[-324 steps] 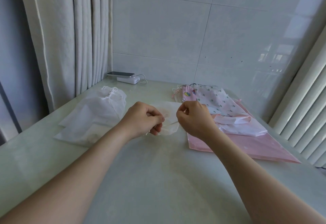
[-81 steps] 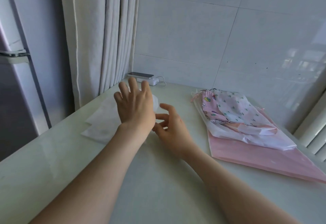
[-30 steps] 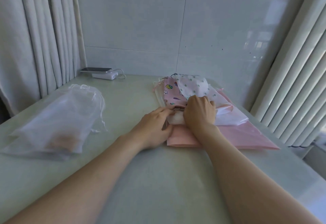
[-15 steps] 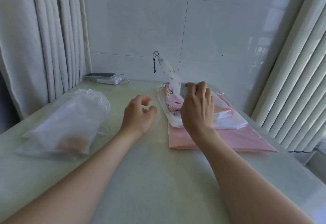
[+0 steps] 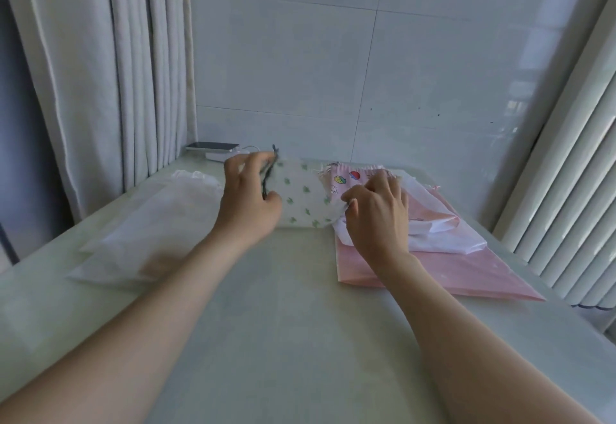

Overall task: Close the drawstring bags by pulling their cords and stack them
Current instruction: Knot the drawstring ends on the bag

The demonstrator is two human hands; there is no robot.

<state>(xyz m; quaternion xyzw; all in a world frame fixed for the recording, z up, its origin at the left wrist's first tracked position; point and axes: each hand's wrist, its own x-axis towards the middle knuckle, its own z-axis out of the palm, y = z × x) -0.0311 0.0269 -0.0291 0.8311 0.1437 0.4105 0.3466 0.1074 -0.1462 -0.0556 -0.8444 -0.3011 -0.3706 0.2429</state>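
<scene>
Head view: the green-print bag (image 5: 305, 197) stretches between both hands beside the pink pile (image 5: 466, 267). The left hand (image 5: 248, 203) pinches its dark cord (image 5: 267, 175); the right hand (image 5: 376, 217) pinches the opposite edge. It looks light and limp, so it is probably best held by the cord.

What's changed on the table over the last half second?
The right hand has swung the green-print bag down off the pink pile, leftward, and still pinches its end. The left hand, empty before, now pinches its dark cord. The white bags and phone have not moved.
</scene>
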